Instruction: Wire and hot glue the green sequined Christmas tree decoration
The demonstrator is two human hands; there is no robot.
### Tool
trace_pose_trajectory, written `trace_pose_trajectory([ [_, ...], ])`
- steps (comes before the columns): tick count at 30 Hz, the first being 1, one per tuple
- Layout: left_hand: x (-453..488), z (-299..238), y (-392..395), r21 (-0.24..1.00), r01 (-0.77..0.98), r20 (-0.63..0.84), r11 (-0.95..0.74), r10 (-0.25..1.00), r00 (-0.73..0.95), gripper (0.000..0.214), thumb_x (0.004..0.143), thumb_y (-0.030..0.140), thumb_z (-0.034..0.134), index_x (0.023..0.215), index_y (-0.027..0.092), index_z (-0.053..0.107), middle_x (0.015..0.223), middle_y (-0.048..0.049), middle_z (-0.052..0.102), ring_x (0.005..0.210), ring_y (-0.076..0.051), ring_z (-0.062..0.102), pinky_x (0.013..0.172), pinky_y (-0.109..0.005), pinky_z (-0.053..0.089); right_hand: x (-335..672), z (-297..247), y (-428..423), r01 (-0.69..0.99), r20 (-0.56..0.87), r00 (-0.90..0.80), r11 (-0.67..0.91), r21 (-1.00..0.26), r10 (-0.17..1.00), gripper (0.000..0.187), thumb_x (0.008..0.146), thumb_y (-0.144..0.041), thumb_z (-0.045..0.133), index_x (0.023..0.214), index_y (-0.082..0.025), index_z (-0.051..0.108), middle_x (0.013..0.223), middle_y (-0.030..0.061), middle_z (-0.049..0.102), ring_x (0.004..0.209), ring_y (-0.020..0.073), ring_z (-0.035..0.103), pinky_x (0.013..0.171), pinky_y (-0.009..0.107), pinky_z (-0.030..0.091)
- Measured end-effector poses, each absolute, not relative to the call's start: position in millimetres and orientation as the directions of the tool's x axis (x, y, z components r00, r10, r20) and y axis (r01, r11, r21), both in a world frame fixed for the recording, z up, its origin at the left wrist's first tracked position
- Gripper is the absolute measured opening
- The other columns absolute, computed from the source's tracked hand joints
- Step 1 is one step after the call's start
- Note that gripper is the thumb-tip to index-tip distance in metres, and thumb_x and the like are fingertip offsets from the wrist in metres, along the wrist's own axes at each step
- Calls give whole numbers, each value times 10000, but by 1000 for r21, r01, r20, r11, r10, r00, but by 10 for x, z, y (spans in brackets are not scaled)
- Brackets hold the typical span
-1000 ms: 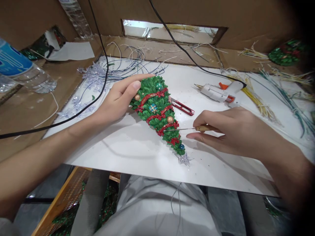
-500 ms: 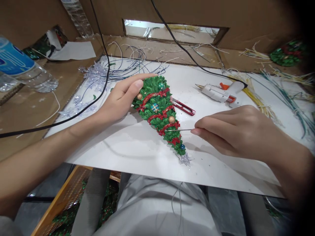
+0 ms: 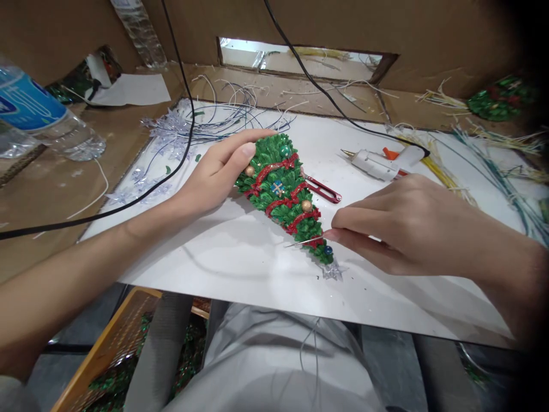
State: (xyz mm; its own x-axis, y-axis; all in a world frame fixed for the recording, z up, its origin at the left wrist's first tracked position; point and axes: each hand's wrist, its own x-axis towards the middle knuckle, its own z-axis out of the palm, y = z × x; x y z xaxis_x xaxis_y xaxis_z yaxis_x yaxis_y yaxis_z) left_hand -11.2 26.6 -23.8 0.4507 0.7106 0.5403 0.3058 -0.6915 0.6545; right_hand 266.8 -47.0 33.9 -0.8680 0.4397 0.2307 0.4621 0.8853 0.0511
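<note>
My left hand (image 3: 223, 163) is closed round the wide base of a small green Christmas tree ornament (image 3: 295, 223). The tree lies tilted above the white board, its clear star (image 3: 332, 270) pointing down toward me. Red glittery garlands, gold and blue balls and a blue gift shape decorate it. Between thumb and fingers, my right hand (image 3: 386, 229) pinches a thin metal needle-like tool (image 3: 300, 242). Its tip points left across the tree's narrow end, over the lower red bow; whether it touches cannot be made out.
Red thread snips (image 3: 323, 189) lie behind the tree, and a white glue gun (image 3: 373, 163) sits to their right. Wire bundles (image 3: 506, 171) are at the right, clear star pieces (image 3: 167, 131) at the left. A black cable (image 3: 189, 103) crosses the view. Water bottles (image 3: 38, 109) stand left.
The needle-like tool has moved down toward the tree's tip and now slants, its point lower left. The tree has turned slightly, its tip shifting a little right and up.
</note>
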Motion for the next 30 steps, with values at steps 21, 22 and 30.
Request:
trace_pose_trajectory([
  [21, -142, -241, 305, 684, 251, 599, -685, 724, 342, 374, 909, 438, 609, 1257, 305, 637, 852, -16, 636, 645, -138, 586, 578, -288, 529, 2698, 38, -604, 640, 632, -489, 740, -207, 601, 65, 897, -219, 622, 854, -217, 573, 621, -50, 611, 488, 85, 517, 487, 248, 378],
  [22, -140, -233, 311, 688, 235, 607, -686, 722, 333, 375, 897, 435, 628, 1249, 305, 637, 874, -21, 644, 657, -137, 586, 584, -286, 531, 2703, 43, -594, 636, 631, -486, 740, -220, 605, 59, 905, -212, 612, 856, -214, 579, 627, -45, 618, 494, 87, 521, 492, 246, 383],
  [30, -187, -129, 292, 488, 227, 786, -842, 538, 306, 430, 764, 394, 776, 1163, 283, 659, 1048, -31, 632, 974, -213, 614, 830, -432, 533, 2708, 17, -523, 617, 642, -490, 755, -223, 590, 117, 962, -239, 556, 889, -183, 627, 742, 13, 684, 628, 113, 596, 568, 243, 410],
])
